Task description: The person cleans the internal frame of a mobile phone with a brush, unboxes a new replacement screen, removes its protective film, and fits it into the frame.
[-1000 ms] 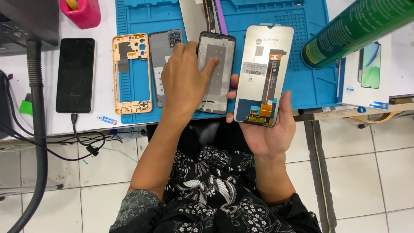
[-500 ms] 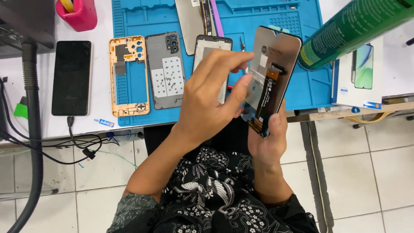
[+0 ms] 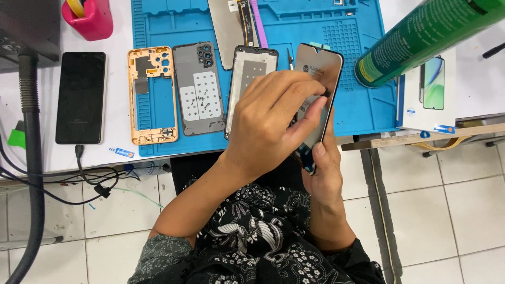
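My right hand [image 3: 322, 173] grips a phone display panel [image 3: 317, 68] from below, holding it tilted above the edge of the blue work mat [image 3: 357, 105]. My left hand [image 3: 271, 121] reaches across and pinches the panel's back near its right edge; what the fingertips hold there is hidden. Behind my left hand a black phone frame with a pale inner face [image 3: 247, 73] lies on the mat. Left of it lie a grey back cover [image 3: 199, 89] and an orange mid-frame [image 3: 151, 94].
A black phone [image 3: 80, 97] with a cable plugged in lies on the white table at the left. A pink container [image 3: 89, 18] stands at the back left. A green cylinder [image 3: 421, 37] leans at the upper right above a phone box [image 3: 428, 100]. Tiled floor lies below.
My left hand left the black frame on the mat and moved right onto the display panel. The panel has been lifted and tilted, its flat back turning away from view.
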